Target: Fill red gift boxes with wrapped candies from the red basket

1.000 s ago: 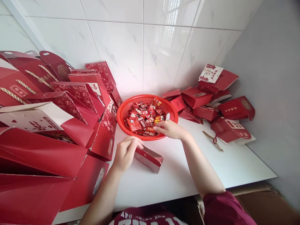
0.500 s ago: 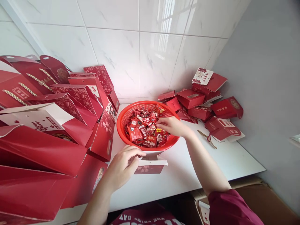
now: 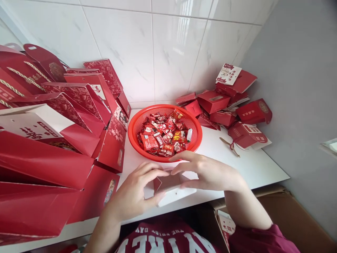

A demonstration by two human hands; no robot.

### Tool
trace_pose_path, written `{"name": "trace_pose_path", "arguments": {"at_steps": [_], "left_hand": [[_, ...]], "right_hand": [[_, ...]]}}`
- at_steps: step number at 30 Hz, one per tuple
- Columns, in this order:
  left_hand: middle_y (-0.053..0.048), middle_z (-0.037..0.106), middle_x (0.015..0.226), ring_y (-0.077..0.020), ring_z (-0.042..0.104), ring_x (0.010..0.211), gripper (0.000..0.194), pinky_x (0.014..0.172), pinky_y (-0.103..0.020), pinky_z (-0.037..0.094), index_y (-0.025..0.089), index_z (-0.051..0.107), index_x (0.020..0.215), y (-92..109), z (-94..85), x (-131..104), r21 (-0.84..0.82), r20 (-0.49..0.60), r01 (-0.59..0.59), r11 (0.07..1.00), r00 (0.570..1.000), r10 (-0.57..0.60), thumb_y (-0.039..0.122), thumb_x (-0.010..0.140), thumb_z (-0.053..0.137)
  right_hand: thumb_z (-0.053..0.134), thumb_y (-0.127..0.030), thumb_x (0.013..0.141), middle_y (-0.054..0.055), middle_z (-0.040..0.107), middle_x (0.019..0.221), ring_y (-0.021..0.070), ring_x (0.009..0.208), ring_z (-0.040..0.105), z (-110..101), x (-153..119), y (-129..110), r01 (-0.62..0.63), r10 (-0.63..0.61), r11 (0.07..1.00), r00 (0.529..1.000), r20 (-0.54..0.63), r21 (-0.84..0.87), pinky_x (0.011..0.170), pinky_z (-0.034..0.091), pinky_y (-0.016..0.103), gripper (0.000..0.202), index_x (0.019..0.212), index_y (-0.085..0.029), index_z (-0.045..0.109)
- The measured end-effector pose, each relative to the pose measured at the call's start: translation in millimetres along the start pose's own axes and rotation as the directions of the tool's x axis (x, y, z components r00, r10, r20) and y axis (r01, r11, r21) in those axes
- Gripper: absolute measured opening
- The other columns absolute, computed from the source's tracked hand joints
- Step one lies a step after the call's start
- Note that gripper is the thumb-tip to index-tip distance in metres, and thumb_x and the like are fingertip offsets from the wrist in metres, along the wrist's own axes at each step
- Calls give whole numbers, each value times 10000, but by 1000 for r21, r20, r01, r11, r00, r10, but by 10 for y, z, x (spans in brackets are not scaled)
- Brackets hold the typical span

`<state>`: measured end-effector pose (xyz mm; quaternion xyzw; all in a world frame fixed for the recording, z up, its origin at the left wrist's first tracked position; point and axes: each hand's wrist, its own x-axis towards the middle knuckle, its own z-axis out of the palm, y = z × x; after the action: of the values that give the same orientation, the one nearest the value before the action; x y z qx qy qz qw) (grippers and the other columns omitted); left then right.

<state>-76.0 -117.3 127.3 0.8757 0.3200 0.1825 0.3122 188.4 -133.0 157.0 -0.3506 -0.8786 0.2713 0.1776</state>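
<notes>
Head view: open box (image 3: 177, 195) at 6 o'clock of red basket (image 3: 147, 154).
Left hand (image 3: 133, 195) half-curled, holding box's 9 o'clock end; right hand (image 3: 209, 174) loosely spread at 3 o'clock, can't tell if it grips. Card looks thin: light, even pressure, fingers clear of the mouth.

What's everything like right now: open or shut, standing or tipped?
Small white-flapped paper box: open on top
Left hand: gripping its side
Right hand: fingers bent over it
Round red plastic basket: upright, heaped with wrapped sweets
Red paper bags with rope handles: standing
Jumbled red paper boxes: some tipped
Brown cardboard box: open
</notes>
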Motion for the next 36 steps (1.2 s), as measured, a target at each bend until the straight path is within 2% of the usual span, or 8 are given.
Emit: {"name": "trace_pose_path", "arguments": {"at_steps": [3, 10, 13, 15, 19, 24, 29, 36], "left_hand": [[-30, 579, 1289, -216, 564, 1187, 408, 1001, -344, 493, 346, 581, 1284, 45, 7, -51, 13, 11, -3, 1000, 1000, 3, 346, 879, 629], [-18, 668, 927, -145, 671, 696, 322, 638, -231, 550, 302, 640, 1237, 255, 114, -122, -170, 134, 135, 976, 985, -112, 340, 931, 550], [-16, 698, 976, -149, 686, 734, 331, 645, -219, 559, 308, 640, 1232, 396, 176, -100, -355, 239, 125, 926, 970, -39, 270, 911, 572], [-17, 698, 1019, -148, 686, 770, 323, 655, -217, 565, 301, 639, 1210, 446, 196, -74, -406, 293, 113, 907, 956, 12, 235, 900, 574], [-38, 671, 957, -178, 646, 839, 158, 758, -286, 559, 251, 662, 1022, 390, 177, -7, -152, 53, -136, 979, 988, 145, 230, 891, 577], [-68, 636, 1085, -223, 590, 1059, 192, 960, -374, 482, 238, 632, 1063, 208, 105, 60, 255, -157, -242, 936, 945, 287, 227, 871, 636], [-61, 672, 1089, -231, 604, 1072, 69, 940, -374, 485, 233, 670, 924, -38, 58, 75, 241, -192, -232, 942, 941, 280, 235, 890, 610], [-73, 661, 925, -191, 591, 873, 283, 790, -329, 466, 182, 630, 687, -407, 223, 128, 51, -311, -226, 973, 922, 230, 224, 933, 496]], "right_hand": [[575, -298, 955, 61, 596, 1263, 191, 1067, 618, 61, -47, 6, -75, 75, 996, 997, -3, -44, 910, 528, 341, 283, 1232, -288, 632], [491, -434, 970, 147, 619, 1071, 280, 871, 653, 281, -102, -198, -389, 251, 853, 890, -380, -349, 680, 554, 428, 291, 1044, -227, 683], [526, -569, 915, 145, 667, 983, 264, 649, 664, 381, -162, -312, -502, 384, 815, 842, -379, -289, 503, 504, 388, 486, 1230, -202, 581], [531, -479, 942, 113, 698, 978, 245, 649, 679, 410, -197, -355, -438, 378, 876, 884, -276, -204, 541, 517, 361, 481, 1345, -221, 483], [478, -196, 965, 55, 721, 1002, 194, 773, 697, 356, -212, -361, -184, 179, 982, 978, -104, -37, 635, 514, 274, 500, 1441, -299, 366], [463, -179, 973, 17, 711, 875, 174, 701, 665, 196, -64, -306, -199, 183, 977, 967, -179, -76, 607, 479, 256, 421, 1381, -280, 432], [503, -229, 976, 26, 720, 982, 158, 801, 682, 217, 239, -121, -147, 148, 989, 940, -308, 28, 727, 512, 256, 264, 1232, -261, 559], [548, -246, 958, 15, 717, 1021, 145, 874, 677, 412, 544, 210, -62, 132, 977, 929, -346, 206, 802, 497, 236, 154, 1094, -227, 618]]}}
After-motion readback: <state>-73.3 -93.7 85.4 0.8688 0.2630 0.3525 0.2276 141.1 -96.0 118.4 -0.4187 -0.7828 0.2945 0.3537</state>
